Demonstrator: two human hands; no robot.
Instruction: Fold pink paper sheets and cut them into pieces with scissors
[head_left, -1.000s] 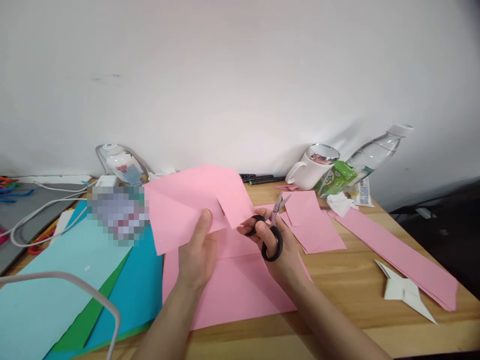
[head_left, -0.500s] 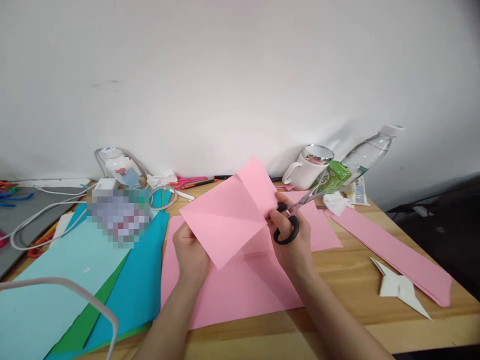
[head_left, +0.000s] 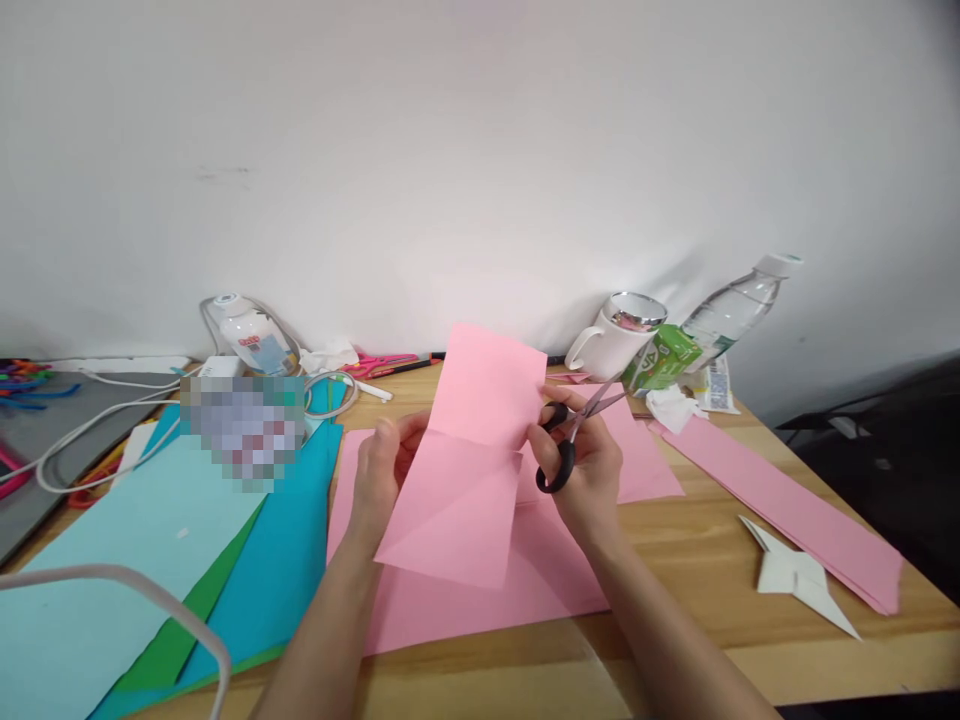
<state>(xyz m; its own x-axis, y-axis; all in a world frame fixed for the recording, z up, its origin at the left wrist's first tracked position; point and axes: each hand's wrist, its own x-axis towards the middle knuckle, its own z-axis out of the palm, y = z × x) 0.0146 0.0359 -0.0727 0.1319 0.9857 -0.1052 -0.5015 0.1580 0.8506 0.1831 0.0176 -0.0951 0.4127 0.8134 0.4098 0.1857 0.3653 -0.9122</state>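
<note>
Above the flat pink paper (head_left: pixel 529 606), our right hand (head_left: pixel 591 468) pinches the creased pink paper sheet (head_left: pixel 469 470), its black-handled metal scissors (head_left: pixel 589 408) pointing outward, likely to spare the sheet. Our left hand (head_left: pixel 377 482) seemingly supports the opposite edge; fingers partly hidden, we cannot tell its grip.

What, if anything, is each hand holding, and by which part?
Right hand: scissors, by their black handles; it also seems to pinch the raised pink sheet by its right edge. Left hand: at the sheet's left edge, partly hidden, grip unclear.
</note>
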